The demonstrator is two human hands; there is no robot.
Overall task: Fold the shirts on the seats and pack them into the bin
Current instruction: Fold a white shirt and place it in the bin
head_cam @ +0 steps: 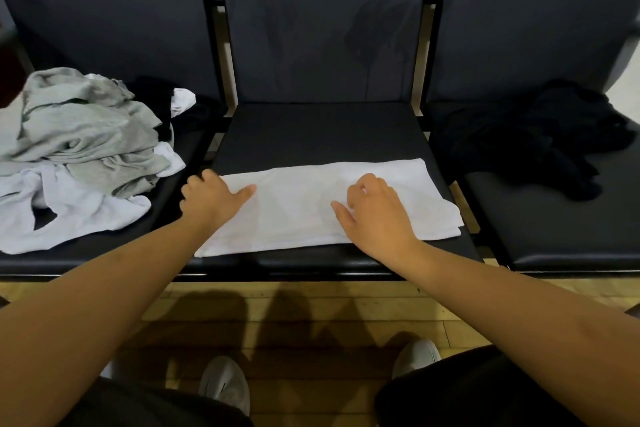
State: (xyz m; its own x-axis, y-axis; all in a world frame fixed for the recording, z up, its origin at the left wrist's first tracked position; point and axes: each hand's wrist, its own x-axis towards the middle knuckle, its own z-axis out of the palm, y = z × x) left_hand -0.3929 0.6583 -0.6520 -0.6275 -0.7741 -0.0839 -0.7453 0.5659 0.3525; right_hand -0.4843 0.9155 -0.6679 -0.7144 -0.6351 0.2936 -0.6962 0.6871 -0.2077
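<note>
A white shirt [311, 204], folded into a long flat strip, lies across the front of the middle seat [311, 135]. My left hand [211, 198] is at the strip's left end, thumb on top and fingers curled over the edge, gripping it. My right hand [375, 215] rests on the strip right of its middle, with bent fingers pressing the cloth. A heap of grey and white shirts [83, 156] lies on the left seat. A crumpled black shirt [540, 135] lies on the right seat. No bin is in view.
The three dark padded seats [571, 236] stand in a row with tall backrests [311, 28] behind. Below the seat fronts is a wooden floor [304, 319], where my two grey shoes [227, 385] stand.
</note>
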